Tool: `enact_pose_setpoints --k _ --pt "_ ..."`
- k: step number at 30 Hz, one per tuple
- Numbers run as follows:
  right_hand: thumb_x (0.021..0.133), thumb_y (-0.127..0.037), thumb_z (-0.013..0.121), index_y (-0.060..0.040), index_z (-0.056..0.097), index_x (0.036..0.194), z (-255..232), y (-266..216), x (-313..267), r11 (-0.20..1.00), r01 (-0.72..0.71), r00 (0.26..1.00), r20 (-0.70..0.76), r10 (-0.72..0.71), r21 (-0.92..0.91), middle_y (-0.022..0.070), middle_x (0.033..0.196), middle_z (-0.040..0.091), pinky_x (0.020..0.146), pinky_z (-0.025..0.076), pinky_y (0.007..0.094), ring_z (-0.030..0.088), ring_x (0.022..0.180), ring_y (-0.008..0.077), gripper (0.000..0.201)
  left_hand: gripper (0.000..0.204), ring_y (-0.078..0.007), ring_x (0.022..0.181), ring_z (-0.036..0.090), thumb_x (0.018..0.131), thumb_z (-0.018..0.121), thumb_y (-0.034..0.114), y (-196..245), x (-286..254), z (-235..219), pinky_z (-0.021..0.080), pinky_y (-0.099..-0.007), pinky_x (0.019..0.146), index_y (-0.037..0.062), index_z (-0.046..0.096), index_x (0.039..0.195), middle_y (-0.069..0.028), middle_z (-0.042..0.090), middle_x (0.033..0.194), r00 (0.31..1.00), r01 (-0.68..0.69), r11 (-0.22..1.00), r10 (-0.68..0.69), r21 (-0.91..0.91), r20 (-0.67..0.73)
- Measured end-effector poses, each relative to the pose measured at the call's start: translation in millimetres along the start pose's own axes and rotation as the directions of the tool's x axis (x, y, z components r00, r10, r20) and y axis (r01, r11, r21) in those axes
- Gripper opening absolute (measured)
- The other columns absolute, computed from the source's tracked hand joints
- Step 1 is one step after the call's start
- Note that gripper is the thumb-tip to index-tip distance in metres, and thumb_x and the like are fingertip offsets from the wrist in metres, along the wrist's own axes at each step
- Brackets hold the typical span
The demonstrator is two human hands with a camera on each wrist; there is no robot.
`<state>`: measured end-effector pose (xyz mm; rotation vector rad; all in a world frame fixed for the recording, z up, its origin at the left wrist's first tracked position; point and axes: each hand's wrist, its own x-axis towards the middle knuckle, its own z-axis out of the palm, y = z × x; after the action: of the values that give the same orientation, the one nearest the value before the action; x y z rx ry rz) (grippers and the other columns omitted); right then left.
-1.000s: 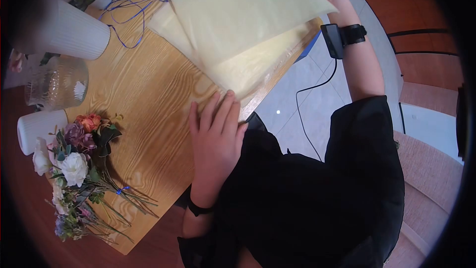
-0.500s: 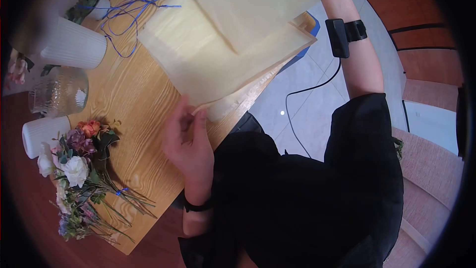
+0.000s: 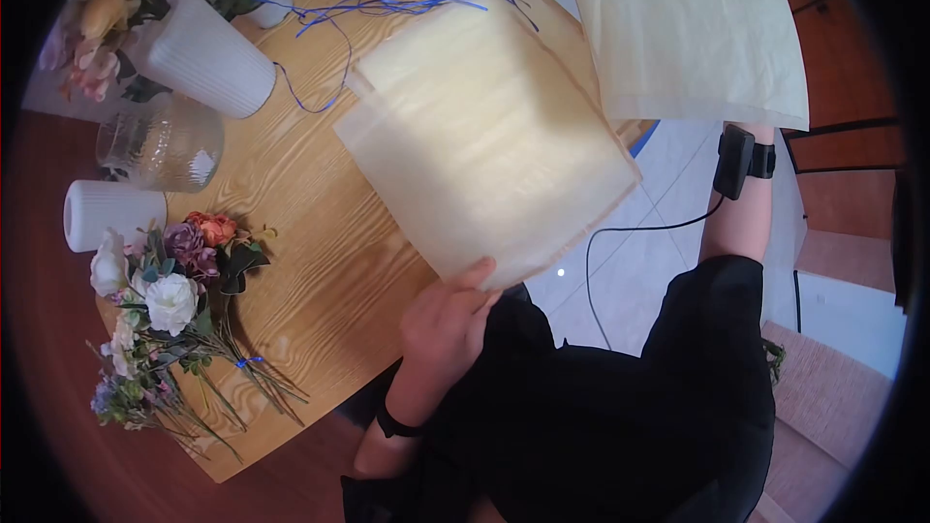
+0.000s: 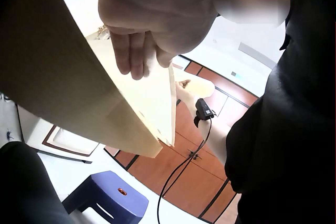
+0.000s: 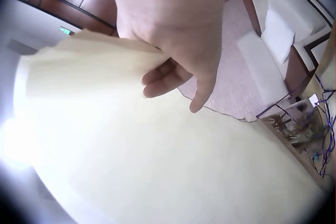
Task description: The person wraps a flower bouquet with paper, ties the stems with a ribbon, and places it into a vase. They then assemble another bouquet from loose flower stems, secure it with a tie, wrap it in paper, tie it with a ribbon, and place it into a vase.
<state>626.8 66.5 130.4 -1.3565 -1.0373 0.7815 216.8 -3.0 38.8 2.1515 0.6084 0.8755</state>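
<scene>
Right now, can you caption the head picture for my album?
A pale sheet held up, left hand at other sheets, flowers on the table.

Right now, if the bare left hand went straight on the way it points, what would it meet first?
Probably the pale yellow, thin rectangular sheets on the brown wooden table; the bare left hand seems to touch their near corner, though depth is unclear.

Top sheet [image 3: 688,34] now off the pile [image 3: 494,155]

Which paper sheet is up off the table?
The cream sheet held by the right hand, raised past the edge of the table; the other sheets lie on the table, touched by the left hand.
</scene>
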Motion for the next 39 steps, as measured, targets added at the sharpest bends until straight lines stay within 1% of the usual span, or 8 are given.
enact_pose_setpoints --k 6,7,8,11,13,20,33,39 --pt "0.094 -0.012 0.059 0.0000 0.059 0.123 16.6 0.1 8.0 0.999 -0.018 1.000 0.026 0.017 0.040 0.0088 0.101 0.071 0.082 0.053 0.0278 0.068 0.089 0.0170 0.030 0.023 -0.0254 0.097 0.070 0.086 0.069 0.003 6.3 -8.0 -12.2 0.055 -0.0327 0.074 0.0045 0.048 0.096 -0.0203 0.068 0.117 0.999 -0.047 0.996 0.046 0.077 0.020" --pt "0.094 -0.012 0.059 -0.0001 0.059 0.123 18.0 0.7 6.8 0.999 -0.024 0.999 0.025 0.023 0.047 0.0087 0.101 0.071 0.082 0.053 0.0276 0.068 0.089 0.0168 0.031 0.020 -0.0227 0.098 0.069 0.092 0.064 0.006 1.9 -8.3 -14.3 0.054 -0.0315 0.075 0.0046 0.046 0.099 -0.0238 0.066 0.120 0.987 0.050 0.987 -0.072 -0.150 -0.145" --pt "0.094 -0.012 0.059 -0.0002 0.059 0.123 17.9 0.3 4.9 0.998 -0.029 0.999 0.022 0.028 0.052 0.0086 0.101 0.071 0.082 0.053 0.0275 0.068 0.089 0.0166 0.031 0.017 -0.0199 0.099 0.067 0.097 0.059 0.009 -2.0 -7.7 -16.9 0.053 -0.0304 0.076 0.0048 0.043 0.102 -0.0273 0.064 0.123 0.937 0.103 0.918 -0.219 -0.383 -0.273" --pt "0.094 -0.012 0.060 -0.0004 0.058 0.124 14.3 -1.9 -2.8 0.997 -0.036 0.999 -0.001 0.036 0.069 0.0082 0.101 0.071 0.082 0.053 0.0270 0.067 0.088 0.0159 0.032 0.013 -0.0330 0.102 0.068 0.104 0.043 0.013 -2.4 4.3 -46.5 0.058 -0.0395 0.084 0.0026 0.037 0.099 -0.0305 0.063 0.117 0.871 0.145 0.912 -0.302 -0.383 -0.389" --pt "0.094 -0.013 0.060 -0.0006 0.058 0.125 12.3 -2.9 -8.0 0.995 -0.036 0.999 -0.017 0.038 0.088 0.0080 0.100 0.071 0.081 0.053 0.0266 0.067 0.088 0.0155 0.033 0.013 -0.0367 0.100 0.068 0.105 0.040 0.013 -5.3 7.1 -67.0 0.059 -0.0427 0.090 0.0014 0.037 0.101 -0.0292 0.064 0.109 0.717 0.228 0.847 -0.479 -0.480 -0.506" --pt "0.094 -0.014 0.061 -0.0011 0.057 0.127 4.7 -3.4 -27.8 0.987 -0.048 0.996 -0.067 0.059 0.153 0.0071 0.099 0.071 0.080 0.052 0.0254 0.067 0.087 0.0139 0.035 0.017 -0.0429 0.101 0.067 0.106 0.040 0.018 2.5 29.9 -112.2 0.057 -0.0499 0.092 0.0005 0.039 0.105 -0.0297 0.062 0.106 0.739 -0.014 0.925 -0.246 -0.379 -0.627" --pt "0.094 -0.016 0.063 -0.0021 0.055 0.131 -16.7 19.3 -77.8 0.947 -0.109 0.973 -0.164 0.164 0.302 0.0055 0.096 0.071 0.078 0.052 0.0233 0.067 0.084 0.0111 0.040 0.034 -0.0487 0.108 0.062 0.106 0.040 0.022 34.1 43.4 -135.7 0.057 -0.0503 0.093 -0.0102 0.041 0.117 -0.0361 0.056 0.118 0.592 0.094 0.983 -0.183 -0.158 -0.785" --pt "0.094 -0.016 0.064 -0.0025 0.054 0.133 -17.0 26.1 -73.4 0.912 -0.127 0.973 -0.132 0.192 0.390 0.0048 0.095 0.071 0.077 0.051 0.0222 0.066 0.083 0.0098 0.043 0.034 -0.0484 0.105 0.064 0.106 0.040 0.022 65.2 27.6 -152.0 0.055 -0.0475 0.096 -0.0092 0.043 0.119 -0.0374 0.061 0.109 0.514 -0.023 0.997 -0.051 -0.073 -0.856"
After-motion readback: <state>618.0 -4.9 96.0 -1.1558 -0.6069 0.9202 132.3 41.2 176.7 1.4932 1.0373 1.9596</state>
